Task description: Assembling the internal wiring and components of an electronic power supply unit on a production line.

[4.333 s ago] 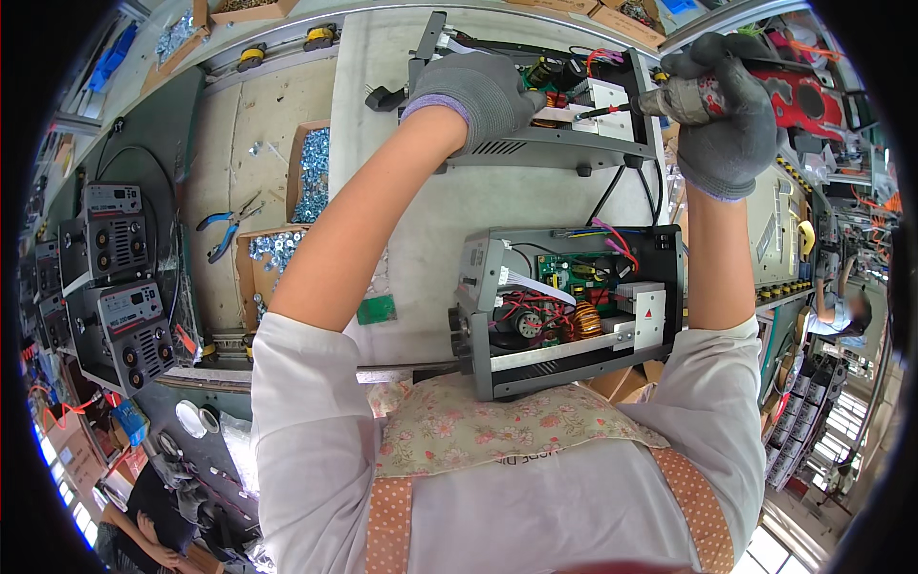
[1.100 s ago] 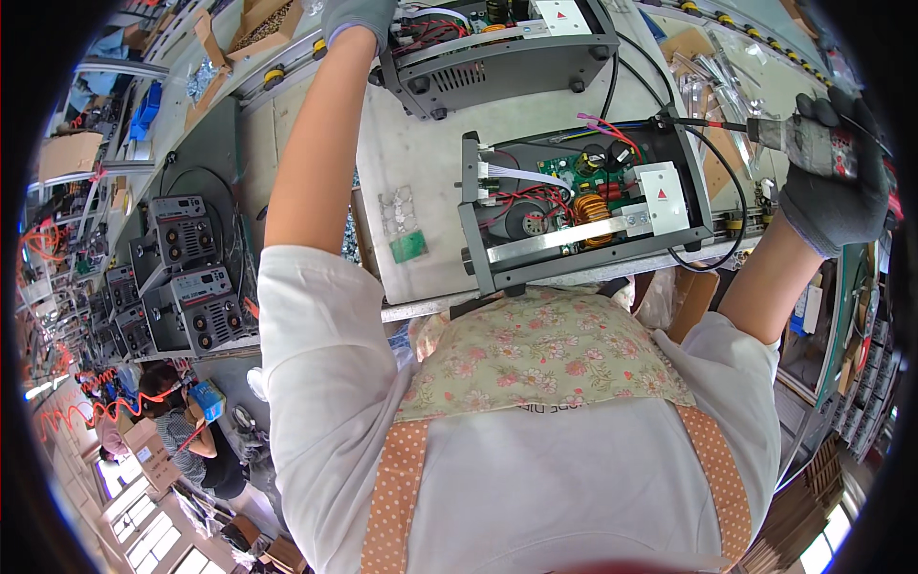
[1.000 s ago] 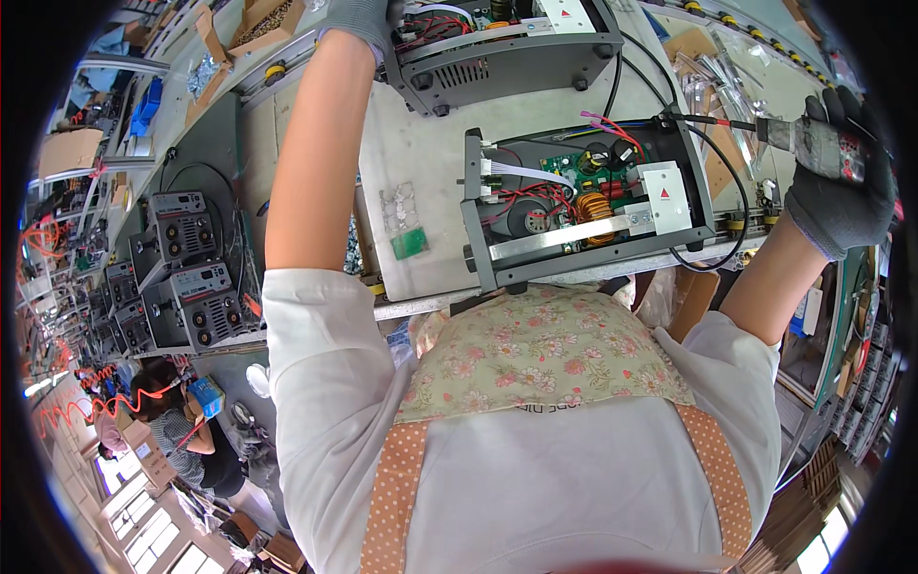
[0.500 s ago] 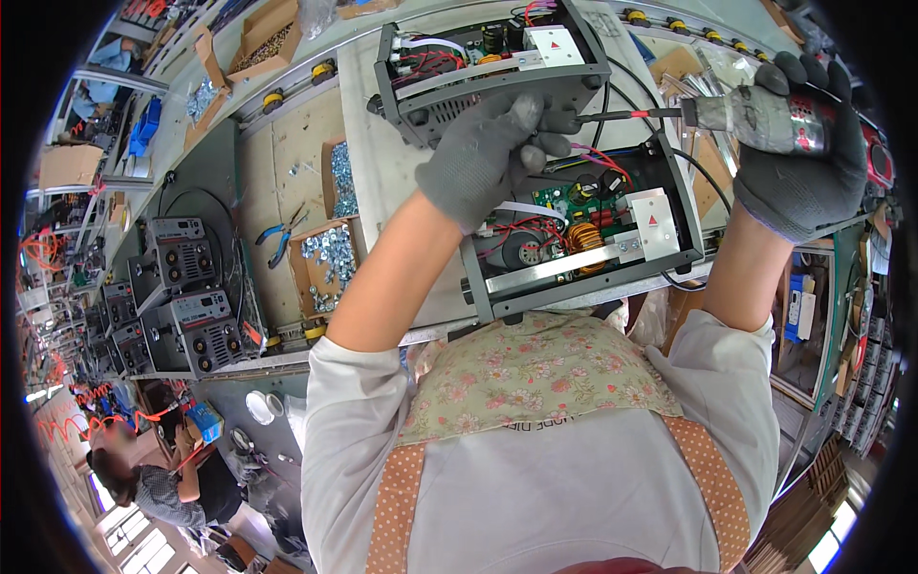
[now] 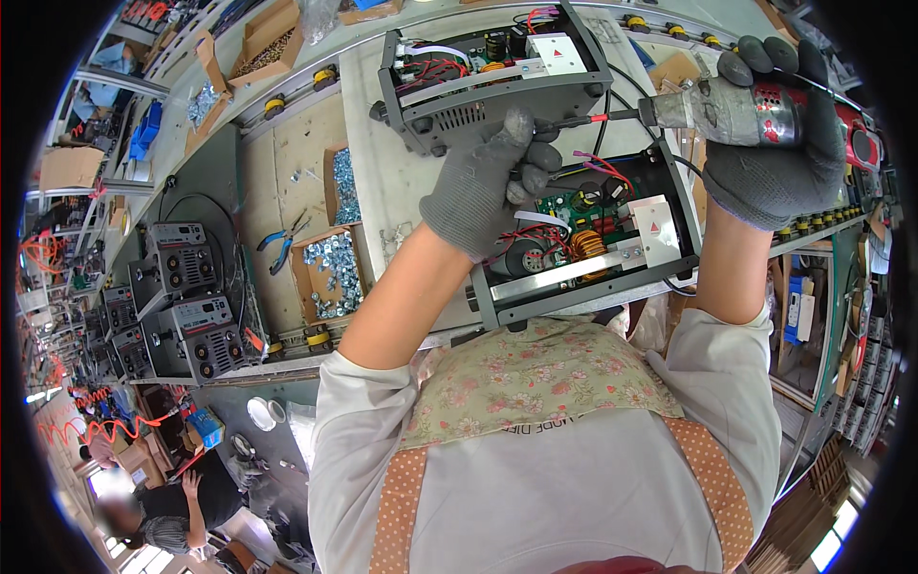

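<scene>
We are at a long pale workbench (image 5: 402, 191) in a crowded assembly shop, with cardboard trays of small metal fasteners (image 5: 330, 273) to our left, blue-handled pliers (image 5: 282, 244) beside them, and finished grey units (image 5: 186, 306) stacked lower left. A co-worker (image 5: 177, 512) sits far below in the corner.

Directly before us lies an open chassis (image 5: 583, 244): a dark sheet-metal frame holding a green circuit board, a copper-wound coil, red wiring and a white block. A second open chassis (image 5: 488, 72) sits just beyond it, its vented grey face turned towards us.

Our right hand (image 5: 775, 158), in a knitted grey glove, is closed around the power screwdriver (image 5: 736, 105), a stubby metallic body with a red band. Its long axis runs almost level, right to left, and the thin dark bit (image 5: 598, 119) reaches towards our left hand (image 5: 488, 187). That hand, gloved alike, hovers over the near chassis's far edge, fingers curled together at the bit's tip; whether they pinch a screw there we cannot tell. The left hand is the nearer of the two to the board, with the driver well out to the right. The two hands are apart, joined only by the bit.
</scene>
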Demonstrator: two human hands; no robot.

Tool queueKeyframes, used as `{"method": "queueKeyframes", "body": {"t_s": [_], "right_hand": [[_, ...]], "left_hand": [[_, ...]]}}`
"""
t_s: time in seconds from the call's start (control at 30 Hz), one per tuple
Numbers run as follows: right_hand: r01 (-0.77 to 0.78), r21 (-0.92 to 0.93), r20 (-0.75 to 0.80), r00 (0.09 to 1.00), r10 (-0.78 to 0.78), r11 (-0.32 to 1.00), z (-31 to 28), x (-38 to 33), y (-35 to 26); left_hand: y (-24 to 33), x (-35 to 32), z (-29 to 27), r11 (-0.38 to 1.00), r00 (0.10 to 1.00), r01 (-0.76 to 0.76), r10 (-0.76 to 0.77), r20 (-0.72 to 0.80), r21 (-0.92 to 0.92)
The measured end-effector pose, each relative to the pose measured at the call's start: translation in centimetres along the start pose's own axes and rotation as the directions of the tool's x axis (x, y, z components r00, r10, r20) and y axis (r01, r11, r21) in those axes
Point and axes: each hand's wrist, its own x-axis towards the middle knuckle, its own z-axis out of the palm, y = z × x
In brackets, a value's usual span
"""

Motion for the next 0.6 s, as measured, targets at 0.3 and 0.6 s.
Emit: {"method": "queueKeyframes", "body": {"t_s": [0.3,0.6], "right_hand": [[-0.072,0.028,0.084,0.994,0.069,0.997,0.5,1.0,1.5],[-0.038,-0.476,-0.061,0.998,0.010,0.879,-2.2,6.8,8.3]], "left_hand": [[0.5,-0.6,0.8,0.963,0.980,-0.195,0.199,-0.005,0.185],[0.6,-1.1,-6.1,0.963,0.971,-0.201,0.172,-0.167,-0.177]]}}
